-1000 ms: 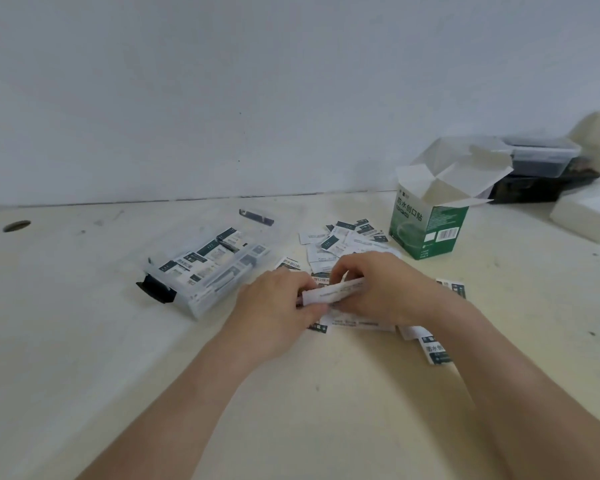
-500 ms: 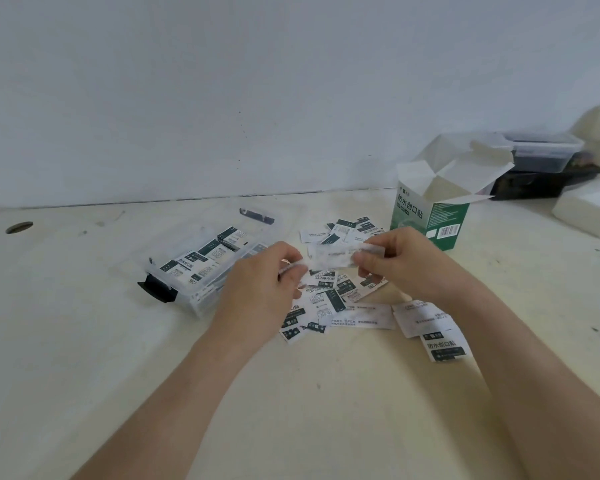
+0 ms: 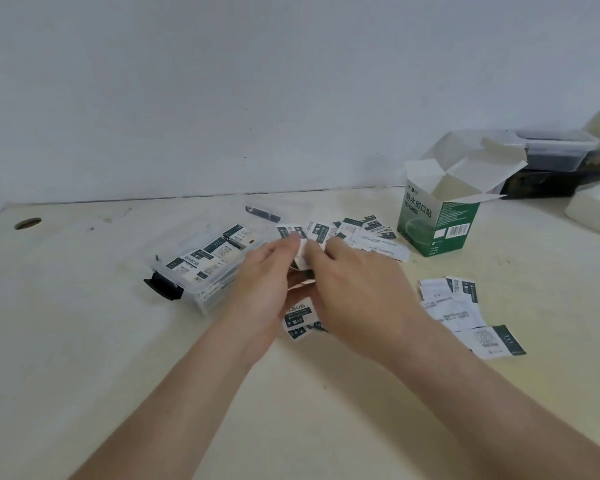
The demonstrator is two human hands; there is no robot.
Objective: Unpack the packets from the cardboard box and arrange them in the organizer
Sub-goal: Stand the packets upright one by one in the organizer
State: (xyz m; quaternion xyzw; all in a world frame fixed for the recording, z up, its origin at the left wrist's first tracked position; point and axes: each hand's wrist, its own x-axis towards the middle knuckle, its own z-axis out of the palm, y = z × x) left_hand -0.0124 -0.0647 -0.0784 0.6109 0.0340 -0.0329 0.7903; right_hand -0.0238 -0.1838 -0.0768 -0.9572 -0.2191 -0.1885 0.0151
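A green and white cardboard box [image 3: 437, 223] stands open at the right of the table. A clear plastic organizer [image 3: 201, 268] with black latches lies left of centre and holds several white and dark green packets. Loose packets [image 3: 357, 230] are scattered between the organizer and the box, and more packets [image 3: 465, 313] lie at the right. My left hand [image 3: 267, 282] and my right hand [image 3: 354, 285] meet above the pile, and together they pinch a small white packet [image 3: 302, 252] between their fingertips, just right of the organizer.
A stack of dark and clear lidded containers [image 3: 561, 157] sits at the back right against the wall. A white block [image 3: 593, 213] lies at the right edge. A round hole [image 3: 27, 223] is in the table at the far left.
Both hands have moved closer together and slightly left, towards the organizer. The long packet held stretched between them before is now bunched between the fingertips.
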